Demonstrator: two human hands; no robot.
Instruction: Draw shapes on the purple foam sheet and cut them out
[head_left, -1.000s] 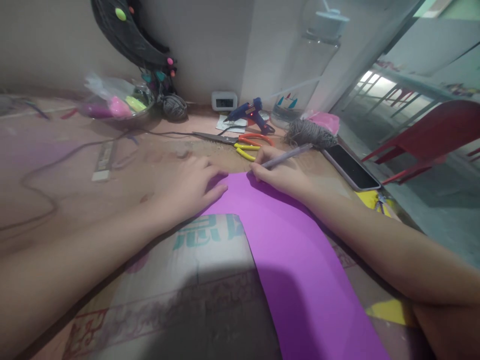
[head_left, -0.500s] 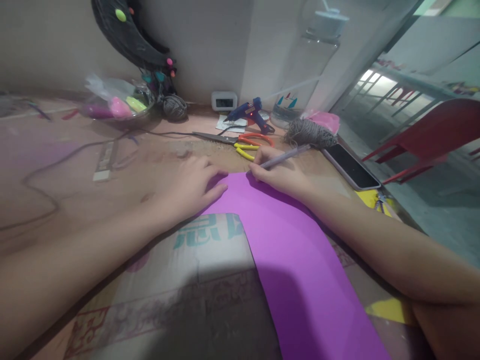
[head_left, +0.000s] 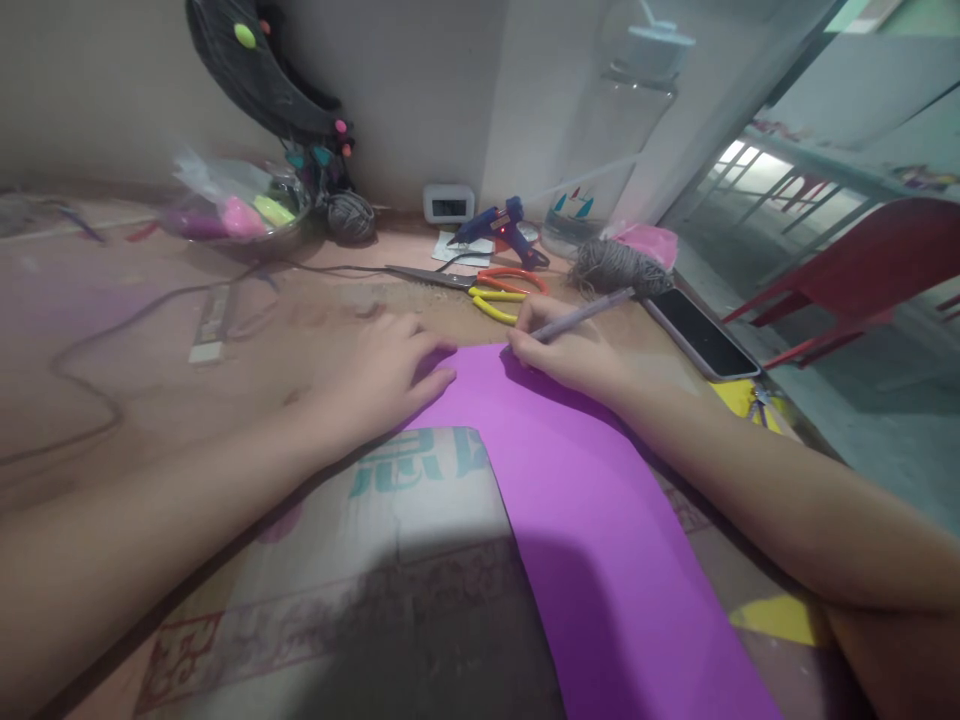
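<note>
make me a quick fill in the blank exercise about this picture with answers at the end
1. The pen is in the person's ____ hand.
2. The sheet of paper by the left hand is coloured ____.
3. The chair beyond the phone is coloured ____.

Missing words: right; purple; red.

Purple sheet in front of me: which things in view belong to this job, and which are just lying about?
Seemingly in use:
purple sheet, left hand at its edge
pen, in the right hand
perhaps the cardboard bordering the sheet

Apparently just lying about:
scissors
glue gun
phone
gray yarn beside the phone
</note>
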